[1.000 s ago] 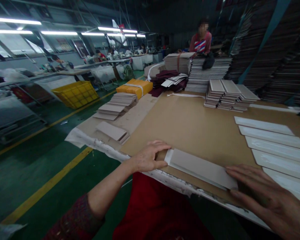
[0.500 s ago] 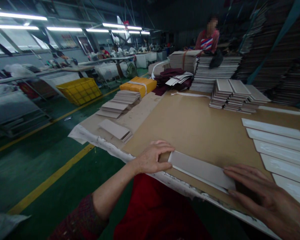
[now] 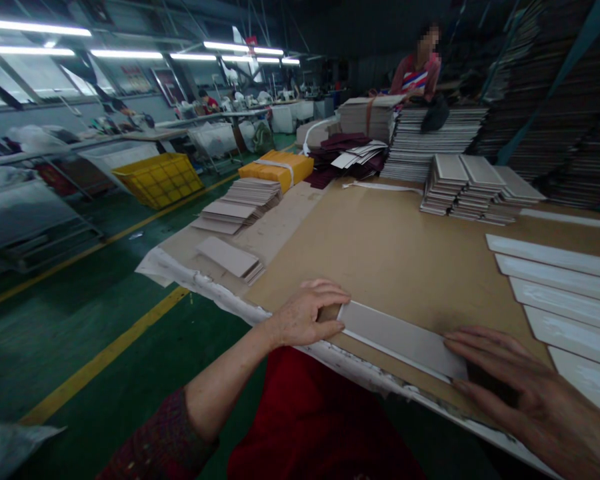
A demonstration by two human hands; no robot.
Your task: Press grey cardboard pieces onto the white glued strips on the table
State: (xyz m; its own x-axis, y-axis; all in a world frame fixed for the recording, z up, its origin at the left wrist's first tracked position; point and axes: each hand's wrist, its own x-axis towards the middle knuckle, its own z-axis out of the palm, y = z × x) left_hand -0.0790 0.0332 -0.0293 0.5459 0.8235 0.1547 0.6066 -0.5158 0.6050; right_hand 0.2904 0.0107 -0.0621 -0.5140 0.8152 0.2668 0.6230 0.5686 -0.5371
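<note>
Here's the long grey board (image 3: 405, 339), lying flat along the near edge of the brown tabletop (image 3: 375, 240), right in front of the person, and both hands are on it. The left hand (image 3: 310, 312) has its fingers and thumb bracketing one end, the right hand (image 3: 537, 390) does the same at the other, so the board is grasped lightly between the two. A slim, straight rectangle, this one: matte, evenly grey on top, with a bright white line along the near side and across the left end; whether that's a second layer underneath or its own edge, I can't tell. Just beyond the right hand, a fan of white strips (image 3: 570, 303) overlaps, their faces streaked with a glossy sheen, dark lines at the edges. Over to the left, a short pile of grey boards (image 3: 230, 258) much like this one. On to the lettering: a poster (image 3: 133, 77) on the far wall carries reddish marks, far too small to read, and across the table a co-worker (image 3: 416, 80) wears red, white and blue stripes, any print there lost in the blur.
</note>
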